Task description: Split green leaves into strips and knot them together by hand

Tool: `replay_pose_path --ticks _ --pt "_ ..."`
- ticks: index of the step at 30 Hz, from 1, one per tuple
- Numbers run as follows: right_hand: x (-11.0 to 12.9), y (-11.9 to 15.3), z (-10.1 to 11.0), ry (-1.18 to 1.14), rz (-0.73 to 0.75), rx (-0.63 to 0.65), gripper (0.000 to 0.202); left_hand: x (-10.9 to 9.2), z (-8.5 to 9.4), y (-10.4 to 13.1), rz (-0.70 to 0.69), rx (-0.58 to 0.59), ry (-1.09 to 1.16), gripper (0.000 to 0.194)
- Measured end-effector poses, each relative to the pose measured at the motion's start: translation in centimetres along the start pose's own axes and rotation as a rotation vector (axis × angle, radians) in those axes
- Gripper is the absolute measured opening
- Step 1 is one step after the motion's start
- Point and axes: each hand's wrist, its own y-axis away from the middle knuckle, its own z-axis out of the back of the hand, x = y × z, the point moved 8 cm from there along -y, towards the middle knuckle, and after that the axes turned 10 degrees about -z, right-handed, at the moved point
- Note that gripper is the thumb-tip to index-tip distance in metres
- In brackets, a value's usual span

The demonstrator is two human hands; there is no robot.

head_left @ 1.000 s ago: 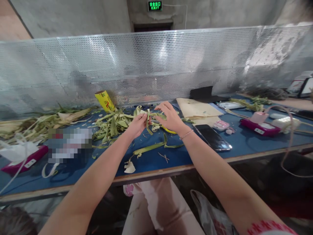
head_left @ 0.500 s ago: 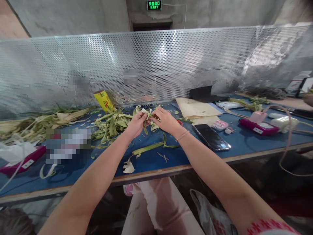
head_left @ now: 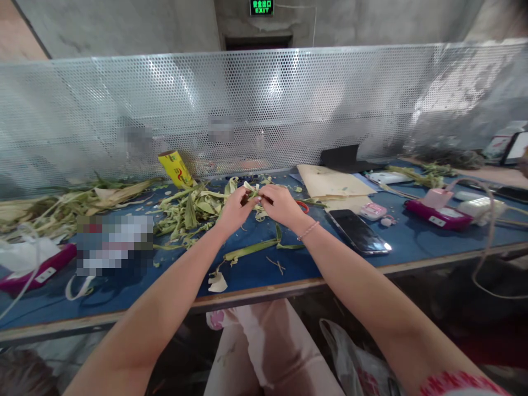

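My left hand (head_left: 238, 210) and my right hand (head_left: 280, 203) meet above the blue table. Between their fingertips is a small pale green piece of plant (head_left: 251, 190), pinched from both sides; my fingers cover much of it. Just left of my hands lies a heap of wilted green plant scraps (head_left: 192, 212). Nearer the front edge rests a longer green stalk (head_left: 251, 250), with a pale wilted petal (head_left: 217, 282) below its left end. A bracelet circles my right wrist.
A perforated metal screen (head_left: 264, 110) stands behind the table. To the right lie a black phone (head_left: 358, 232), a tan paper sheet (head_left: 330, 181) and a purple power strip (head_left: 439, 214). A yellow tube (head_left: 176, 168) leans left of centre; long dry leaves (head_left: 111, 201) lie farther left.
The fingers of both hands have shifted around the piece of plant. My left hand has turned slightly, and less of the green part hangs below the fingers.
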Motion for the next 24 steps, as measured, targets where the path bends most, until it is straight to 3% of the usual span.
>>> replay_pose_path --ticks 4,9,13,17,24 --pt "0.1 -0.1 0.1 -0.013 -0.013 -0.023 0.018 -1.0 0.6 0.0 -0.077 -0.045 -0.114 0.016" --pt "0.1 0.0 -0.1 0.022 -0.05 -0.051 0.021 -1.7 2.0 0.5 -0.146 -0.234 -0.302 0.013" --pt "0.3 0.0 -0.5 0.038 -0.065 -0.043 0.025 -2.4 1.1 0.4 -0.216 -0.146 -0.472 0.018" --pt "0.6 0.1 -0.7 0.034 -0.066 -0.019 0.025 -2.6 0.9 0.3 -0.171 -0.094 -0.408 0.026" --pt "0.7 0.2 -0.7 0.049 -0.135 0.007 0.02 -2.4 1.6 0.4 -0.029 -0.185 -0.256 0.025"
